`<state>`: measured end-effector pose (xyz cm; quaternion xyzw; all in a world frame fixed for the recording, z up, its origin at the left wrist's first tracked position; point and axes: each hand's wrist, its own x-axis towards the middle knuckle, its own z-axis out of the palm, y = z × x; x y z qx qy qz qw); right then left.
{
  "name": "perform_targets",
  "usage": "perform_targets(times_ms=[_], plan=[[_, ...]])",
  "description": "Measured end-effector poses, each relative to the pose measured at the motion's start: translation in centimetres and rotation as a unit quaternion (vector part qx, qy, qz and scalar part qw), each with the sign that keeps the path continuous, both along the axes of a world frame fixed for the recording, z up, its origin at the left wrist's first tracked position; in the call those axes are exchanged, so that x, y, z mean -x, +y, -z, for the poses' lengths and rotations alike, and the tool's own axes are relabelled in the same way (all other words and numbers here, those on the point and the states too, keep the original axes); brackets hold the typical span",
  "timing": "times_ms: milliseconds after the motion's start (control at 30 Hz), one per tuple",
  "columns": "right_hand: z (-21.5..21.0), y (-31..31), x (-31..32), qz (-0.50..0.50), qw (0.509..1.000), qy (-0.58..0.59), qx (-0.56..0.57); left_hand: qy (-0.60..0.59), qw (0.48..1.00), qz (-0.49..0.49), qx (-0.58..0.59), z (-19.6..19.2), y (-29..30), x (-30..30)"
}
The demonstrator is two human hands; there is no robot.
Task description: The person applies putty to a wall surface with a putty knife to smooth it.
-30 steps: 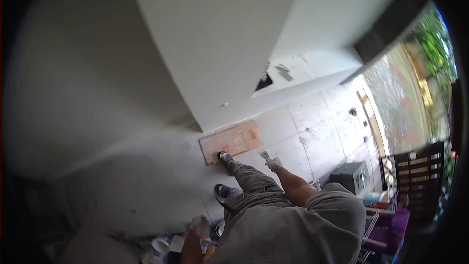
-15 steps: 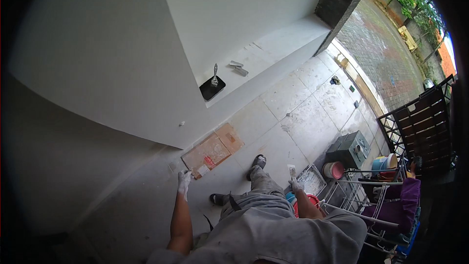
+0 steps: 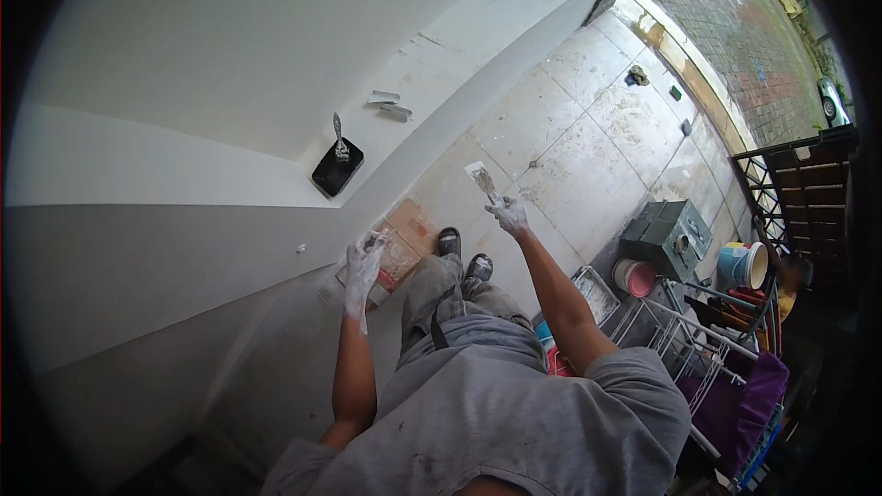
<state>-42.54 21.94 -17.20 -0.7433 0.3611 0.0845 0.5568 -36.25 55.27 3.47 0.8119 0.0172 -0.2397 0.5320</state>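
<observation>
At left, we are seeing a black tray (image 3: 329, 178) lying on a white ledge (image 3: 446, 55). Rightward, our whitened left hand (image 3: 364, 264) is hovering before flattened cardboard (image 3: 404, 246); whether it is gripping anything, we cannot tell. Well apart, a putty knife (image 3: 482, 180) is extending over floor tiles (image 3: 536, 115), our right hand (image 3: 508, 216) clamping its handle.

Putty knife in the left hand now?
No, the putty knife is in the right hand, while the left hand is well apart from it, over by the cardboard.
</observation>
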Motion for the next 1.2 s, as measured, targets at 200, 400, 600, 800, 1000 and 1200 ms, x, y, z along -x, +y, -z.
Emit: perform_targets(times_ms=[200, 400, 600, 800, 1000, 1200], plan=[[-3.2, -1.4, -9.1, -0.007, 0.995, 0.064, -0.08, -0.047, 0.994, -0.097, 0.012, 0.1, 0.1, -11.7], [-0.5, -5.4, -13.8, 0.031, 0.991, 0.116, -0.055, -0.253, 0.955, -0.149, -0.051, -3.7, -6.3, -29.7], [1.5, -11.9, -20.6, -0.045, 0.986, 0.143, 0.075, -0.693, 0.662, -0.105, -0.265, -19.4, -15.8, -45.2], [2.5, -16.3, -30.6, -0.121, 0.982, 0.12, 0.076, -0.753, 0.315, -0.225, -0.532, -25.5, -19.2, -56.3], [4.7, -18.2, -36.9, -0.168, 0.971, 0.148, 0.089, -0.727, 0.168, -0.043, -0.664, -25.4, -17.6, -57.4], [4.3, -16.3, -43.0, -0.194, 0.967, 0.139, 0.084, -0.72, 0.178, -0.025, -0.67, -25.1, -17.6, -57.3]])
